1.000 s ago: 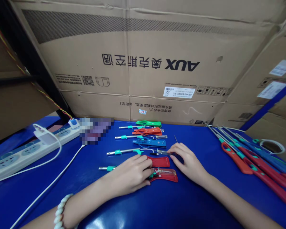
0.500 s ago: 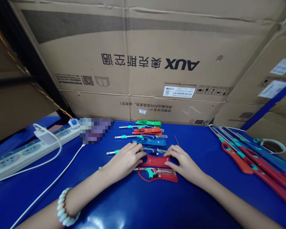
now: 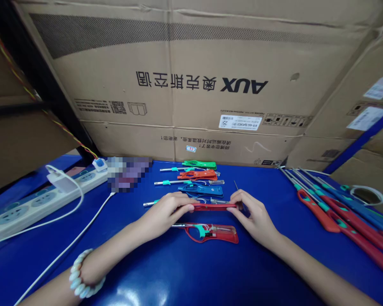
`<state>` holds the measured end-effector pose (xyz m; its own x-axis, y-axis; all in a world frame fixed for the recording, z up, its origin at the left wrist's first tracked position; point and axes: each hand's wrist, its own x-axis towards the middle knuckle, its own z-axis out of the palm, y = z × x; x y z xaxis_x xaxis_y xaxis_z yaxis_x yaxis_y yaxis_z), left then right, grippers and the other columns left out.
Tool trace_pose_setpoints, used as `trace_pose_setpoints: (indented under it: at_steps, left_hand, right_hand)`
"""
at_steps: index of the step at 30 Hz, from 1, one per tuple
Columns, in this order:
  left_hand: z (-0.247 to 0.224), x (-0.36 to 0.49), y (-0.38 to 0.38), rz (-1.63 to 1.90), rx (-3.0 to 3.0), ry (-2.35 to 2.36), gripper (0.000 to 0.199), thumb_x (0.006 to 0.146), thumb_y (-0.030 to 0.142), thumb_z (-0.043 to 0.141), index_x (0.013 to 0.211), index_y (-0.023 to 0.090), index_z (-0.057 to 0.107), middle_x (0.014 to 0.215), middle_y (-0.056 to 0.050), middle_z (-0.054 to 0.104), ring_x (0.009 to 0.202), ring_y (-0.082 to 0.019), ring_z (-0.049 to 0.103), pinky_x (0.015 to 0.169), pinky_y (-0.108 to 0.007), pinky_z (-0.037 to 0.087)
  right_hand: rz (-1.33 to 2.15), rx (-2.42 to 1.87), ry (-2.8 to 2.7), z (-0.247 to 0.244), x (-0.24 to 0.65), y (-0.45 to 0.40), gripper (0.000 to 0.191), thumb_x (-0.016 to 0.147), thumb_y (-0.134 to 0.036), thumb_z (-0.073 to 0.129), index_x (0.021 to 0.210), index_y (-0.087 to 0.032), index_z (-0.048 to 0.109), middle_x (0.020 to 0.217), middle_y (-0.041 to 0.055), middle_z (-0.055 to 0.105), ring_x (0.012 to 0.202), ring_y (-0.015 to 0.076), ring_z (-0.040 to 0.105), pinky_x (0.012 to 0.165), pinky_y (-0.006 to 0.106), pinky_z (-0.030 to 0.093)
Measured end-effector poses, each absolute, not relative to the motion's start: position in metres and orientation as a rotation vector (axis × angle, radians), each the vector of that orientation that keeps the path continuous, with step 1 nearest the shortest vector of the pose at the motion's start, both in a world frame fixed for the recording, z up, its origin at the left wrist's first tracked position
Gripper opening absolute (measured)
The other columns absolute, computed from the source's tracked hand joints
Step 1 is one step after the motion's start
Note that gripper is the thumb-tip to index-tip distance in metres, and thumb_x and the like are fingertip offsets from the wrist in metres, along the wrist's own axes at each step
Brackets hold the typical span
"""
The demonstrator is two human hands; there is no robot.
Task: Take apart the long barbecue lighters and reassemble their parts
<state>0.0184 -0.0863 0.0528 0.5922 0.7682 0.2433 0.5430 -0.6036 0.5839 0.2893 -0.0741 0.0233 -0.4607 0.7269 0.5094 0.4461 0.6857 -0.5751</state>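
Both hands hold a red plastic lighter shell half, now seen edge-on. My left hand pinches its left end, and my right hand grips its right end. A thin metal pin or rod pokes up behind the right fingers; where it ends is hidden. Just below, on the table, lies a red lighter half with a metal tube, a green trigger, white wire and a clear fuel tank set in it. Behind the hands are the parts of another lighter, with a clear tank and a metal tube.
Blue, orange and green lighter shells lie in rows with tubes. Several long lighters are piled at right. A power strip with white cables lies left. A large carton stands behind the blue table.
The red shell half has been lifted and tilted up from facing me to edge-on. My left hand has shifted slightly; the right thumb and fingers have closed on the right end.
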Motion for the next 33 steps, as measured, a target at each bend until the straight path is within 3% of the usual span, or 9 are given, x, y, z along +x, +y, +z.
trace_pose_setpoints:
  at_steps: [6, 11, 16, 23, 33]
  left_hand:
    - [0.057, 0.018, -0.089, 0.653, 2.122, 0.947, 0.025, 0.093, 0.031, 0.055, 0.114, 0.021, 0.064, 0.104, -0.004, 0.066, 0.094, -0.018, 0.06, 0.083, -0.029, 0.046]
    - [0.057, 0.018, -0.09, 0.589, 2.176, 0.927, 0.029, 0.087, 0.029, 0.064, 0.115, 0.02, 0.063, 0.102, -0.004, 0.062, 0.092, -0.018, 0.06, 0.083, -0.029, 0.045]
    - [0.057, 0.021, -0.093, 0.493, 2.285, 0.968, 0.027, 0.086, 0.031, 0.065, 0.11, 0.019, 0.064, 0.099, -0.004, 0.061, 0.092, -0.018, 0.058, 0.081, -0.028, 0.045]
    - [0.051, 0.025, -0.097, 0.394, 2.428, 0.996, 0.028, 0.08, 0.035, 0.071, 0.099, 0.015, 0.064, 0.093, -0.004, 0.06, 0.085, -0.019, 0.057, 0.074, -0.027, 0.044]
    - [0.052, 0.027, -0.097, 0.313, 2.434, 1.076, 0.03, 0.074, 0.03, 0.077, 0.096, 0.015, 0.064, 0.092, -0.004, 0.06, 0.086, -0.02, 0.056, 0.073, -0.027, 0.043]
  right_hand:
    - [0.716, -0.937, -2.231, 0.04, 0.29, -0.083, 0.008, 0.095, -0.017, 0.037, 0.097, -0.023, 0.042, 0.098, 0.0034, 0.057, 0.083, 0.0162, 0.057, 0.077, 0.03, 0.045]
    - [0.8, -0.94, -2.42, 0.05, 0.288, -0.09, 0.019, 0.091, -0.025, 0.053, 0.109, -0.024, 0.047, 0.106, 0.0032, 0.058, 0.095, 0.0182, 0.057, 0.085, 0.03, 0.044]
    - [0.719, -1.007, -2.524, 0.045, 0.287, -0.089, 0.023, 0.091, -0.03, 0.054, 0.114, -0.024, 0.054, 0.113, 0.0042, 0.059, 0.105, 0.0195, 0.056, 0.092, 0.032, 0.042]
    - [0.517, -0.953, -2.644, 0.041, 0.286, -0.089, 0.016, 0.083, -0.027, 0.062, 0.096, -0.019, 0.058, 0.092, 0.0038, 0.061, 0.087, 0.021, 0.054, 0.081, 0.034, 0.044]
    - [0.5, -0.939, -2.644, 0.036, 0.284, -0.089, 0.018, 0.082, -0.027, 0.063, 0.096, -0.021, 0.056, 0.094, 0.0032, 0.059, 0.089, 0.0206, 0.054, 0.083, 0.035, 0.042]
